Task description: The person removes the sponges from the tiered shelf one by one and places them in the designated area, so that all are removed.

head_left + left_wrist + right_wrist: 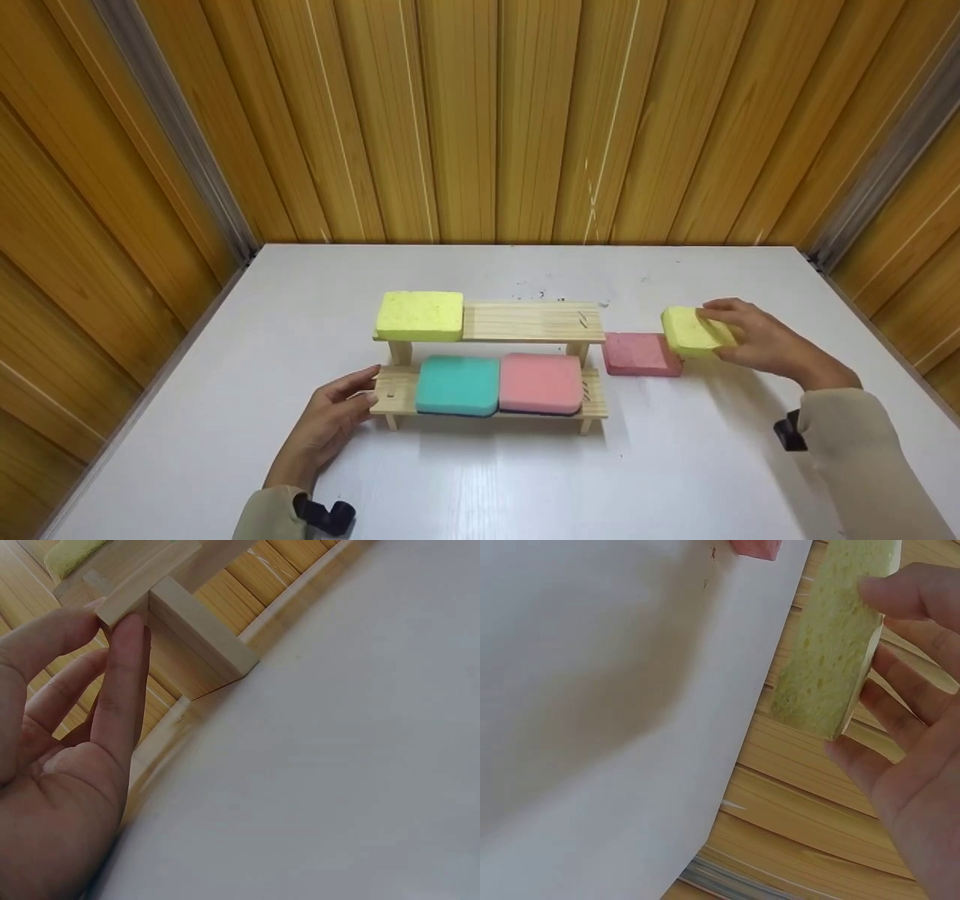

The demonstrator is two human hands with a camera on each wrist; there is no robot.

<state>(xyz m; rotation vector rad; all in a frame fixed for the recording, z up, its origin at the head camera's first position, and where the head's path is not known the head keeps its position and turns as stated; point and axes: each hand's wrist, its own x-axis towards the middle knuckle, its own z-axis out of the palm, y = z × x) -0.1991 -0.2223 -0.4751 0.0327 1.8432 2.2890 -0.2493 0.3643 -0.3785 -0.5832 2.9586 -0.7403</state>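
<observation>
Yellow rectangular sponge (687,331) gripped at nine o'clock of right hand (766,343) (half-open), pale two-tier wooden rack (529,322) pinched narrowly at two o'clock of left hand (331,420)

Pale-yellow rectangular sponge block (686,330) is up in the air, tilted a bit, pinched by its edges in the right hand (769,341). The 2-tier pale wooden rack (525,321) stands upright left of it, left hand (328,420) on its lower end.
</observation>
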